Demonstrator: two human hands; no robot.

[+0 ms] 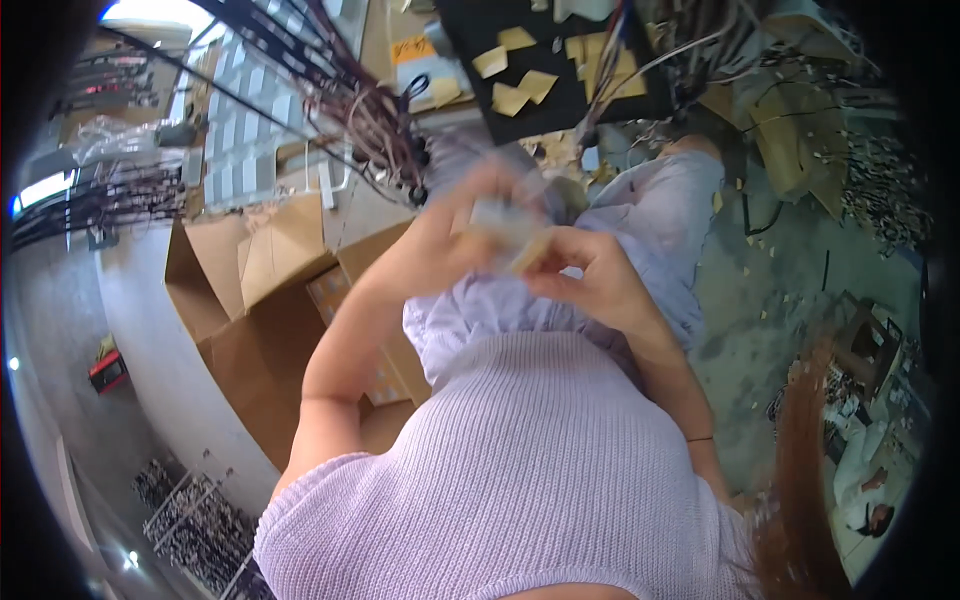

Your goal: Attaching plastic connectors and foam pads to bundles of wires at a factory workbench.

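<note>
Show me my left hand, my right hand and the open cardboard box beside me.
Left hand (448,240): head view, middle of the motion-blurred hand.
Right hand (598,272): head view, middle of the hand.
Open cardboard box (262,375): head view, its brown wall.

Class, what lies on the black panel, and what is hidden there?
Flat yellowish pieces lie scattered on the black panel. Hanging cables cover part of it; what lies behind them cannot be seen.
</note>
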